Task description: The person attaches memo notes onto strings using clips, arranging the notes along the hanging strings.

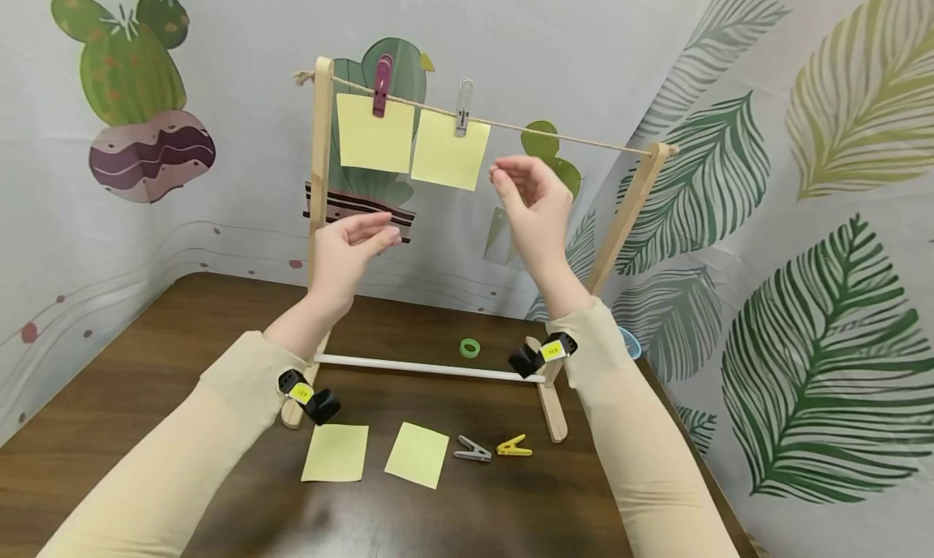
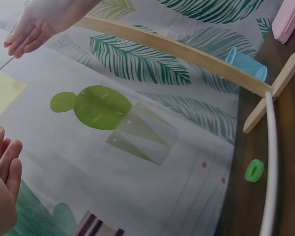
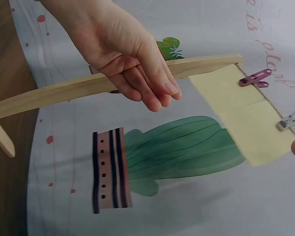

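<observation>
Two yellow paper squares hang from a twine line (image 1: 576,139). A purple clothespin (image 1: 382,86) clips the left square (image 1: 374,136), and a clear clothespin (image 1: 463,108) clips the right square (image 1: 447,154). My left hand (image 1: 339,254) is below the left square, fingers loosely bent and holding nothing. To the right of the other square, my right hand (image 1: 538,209) is raised with thumb and fingers softly curved around empty air. On the table lie two more paper squares, one at left (image 1: 336,453) and one at right (image 1: 417,455), beside a grey clothespin (image 1: 473,449) and a yellow clothespin (image 1: 514,446).
A wooden stand (image 1: 322,144) holds the line, with a white crossbar (image 1: 423,367) low between its posts. Behind the bar lies a green ring (image 1: 470,348). A blue container (image 2: 248,63) stands by the right post; a pink object (image 2: 288,20) lies beyond it.
</observation>
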Demonstrator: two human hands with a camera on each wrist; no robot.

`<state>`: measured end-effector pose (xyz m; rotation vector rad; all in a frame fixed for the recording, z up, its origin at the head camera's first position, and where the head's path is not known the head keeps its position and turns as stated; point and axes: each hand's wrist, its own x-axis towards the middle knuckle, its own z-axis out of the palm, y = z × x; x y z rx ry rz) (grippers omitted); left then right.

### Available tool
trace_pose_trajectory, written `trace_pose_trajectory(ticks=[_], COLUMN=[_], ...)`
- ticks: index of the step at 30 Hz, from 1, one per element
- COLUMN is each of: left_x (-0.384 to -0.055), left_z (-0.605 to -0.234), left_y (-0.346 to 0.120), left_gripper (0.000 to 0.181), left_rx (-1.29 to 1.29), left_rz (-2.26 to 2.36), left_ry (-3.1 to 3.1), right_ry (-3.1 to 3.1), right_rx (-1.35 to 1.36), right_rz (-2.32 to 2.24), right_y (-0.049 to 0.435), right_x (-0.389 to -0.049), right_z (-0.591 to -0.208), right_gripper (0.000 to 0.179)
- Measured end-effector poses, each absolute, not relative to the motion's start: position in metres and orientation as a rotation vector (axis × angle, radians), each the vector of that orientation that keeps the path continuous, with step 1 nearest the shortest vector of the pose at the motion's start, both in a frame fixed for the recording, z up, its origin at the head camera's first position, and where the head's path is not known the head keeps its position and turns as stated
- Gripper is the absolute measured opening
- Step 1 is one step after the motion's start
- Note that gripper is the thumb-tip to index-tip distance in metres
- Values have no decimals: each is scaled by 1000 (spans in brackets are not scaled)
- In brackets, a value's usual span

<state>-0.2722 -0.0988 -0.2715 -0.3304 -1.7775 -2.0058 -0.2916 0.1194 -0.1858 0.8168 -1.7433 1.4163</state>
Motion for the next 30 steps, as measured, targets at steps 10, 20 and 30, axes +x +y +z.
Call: trace_pose_trajectory(ticks=[10, 20, 30], left_x=[-258, -251, -248], left_z=[-304, -351, -402], left_y=[-90, -93, -100], left_gripper=[35, 33, 36], left_rx=[-351, -282, -140], left_rz=[-2081, -2111, -2192], left_ry=[-1739, -1777, -1779], right_ry=[-1714, -1785, -1835], right_rx=[740, 575, 434], right_rz=[1562, 1689, 1798], right_y=[139, 156, 167], right_x=[-282, -278, -272], right_z=[-248, -339, -412], right_gripper=[16, 18, 18])
